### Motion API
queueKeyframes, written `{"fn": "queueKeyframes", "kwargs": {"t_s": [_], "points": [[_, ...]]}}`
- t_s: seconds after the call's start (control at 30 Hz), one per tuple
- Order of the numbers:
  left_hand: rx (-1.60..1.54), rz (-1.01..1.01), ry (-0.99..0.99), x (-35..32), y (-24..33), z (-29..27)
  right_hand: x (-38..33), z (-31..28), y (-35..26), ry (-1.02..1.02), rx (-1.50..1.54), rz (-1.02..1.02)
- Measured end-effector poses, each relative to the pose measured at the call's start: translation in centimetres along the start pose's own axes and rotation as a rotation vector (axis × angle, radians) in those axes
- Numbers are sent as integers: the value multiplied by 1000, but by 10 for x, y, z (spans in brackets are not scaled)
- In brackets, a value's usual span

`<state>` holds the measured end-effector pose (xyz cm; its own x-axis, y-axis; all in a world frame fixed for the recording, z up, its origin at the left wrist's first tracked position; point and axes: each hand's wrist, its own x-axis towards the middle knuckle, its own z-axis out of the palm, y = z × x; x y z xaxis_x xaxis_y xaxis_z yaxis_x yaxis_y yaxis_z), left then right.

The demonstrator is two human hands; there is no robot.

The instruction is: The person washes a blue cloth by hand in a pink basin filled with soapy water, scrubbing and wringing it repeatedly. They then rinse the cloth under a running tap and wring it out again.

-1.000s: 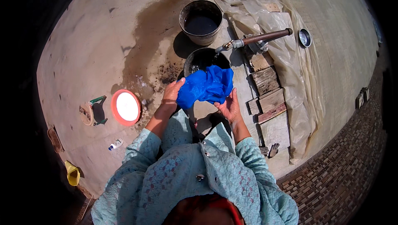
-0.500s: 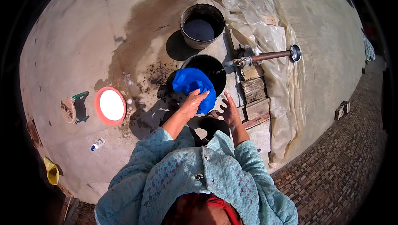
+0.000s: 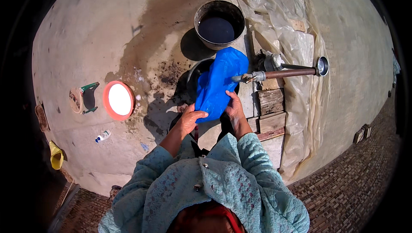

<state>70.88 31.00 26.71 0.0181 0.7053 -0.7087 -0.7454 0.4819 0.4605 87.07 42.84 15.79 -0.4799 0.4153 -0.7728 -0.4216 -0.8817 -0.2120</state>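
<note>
A limp, shiny blue sheet (image 3: 219, 85), which may be plastic or cloth, is stretched between my two hands above the near bucket. My left hand (image 3: 188, 119) pinches its lower left corner. At its right edge, my right hand (image 3: 234, 105) has its fingers closed on it. The dark near bucket (image 3: 192, 77) is mostly covered by the sheet, so its inside is largely hidden. The metal spout of a tap (image 3: 248, 78) reaches over the sheet's right edge; I cannot tell whether water runs from it.
Beyond stands a bucket (image 3: 219, 7) of dark liquid. A pipe (image 3: 292, 73) runs right over bricks (image 3: 271, 101) and plastic sheeting (image 3: 296, 134). To the left are a pink basin (image 3: 106, 102), a small stool (image 3: 77, 100), a bottle (image 3: 103, 136) and a yellow container (image 3: 56, 155).
The blue sheet has gone from a bunch in my left hand to being spread out. My right hand, open and free before, has closed on its edge. The view has shifted slightly.
</note>
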Motion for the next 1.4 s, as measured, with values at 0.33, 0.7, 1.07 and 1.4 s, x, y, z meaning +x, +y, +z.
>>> {"fn": "queueKeyframes", "kwargs": {"t_s": [0.33,0.7,1.07,1.4], "points": [[-153,71,361,31,-4,-17,7,-22,-32,116,93,1],[1146,437,495,53,20,0,-19,21,-35,69,-148,-199],[1457,443,263,90,10,39,-32,39,-49,19,-480,-56],[712,425,179,79,2,14,-125,94,-87,165,-1017,-850]]}}
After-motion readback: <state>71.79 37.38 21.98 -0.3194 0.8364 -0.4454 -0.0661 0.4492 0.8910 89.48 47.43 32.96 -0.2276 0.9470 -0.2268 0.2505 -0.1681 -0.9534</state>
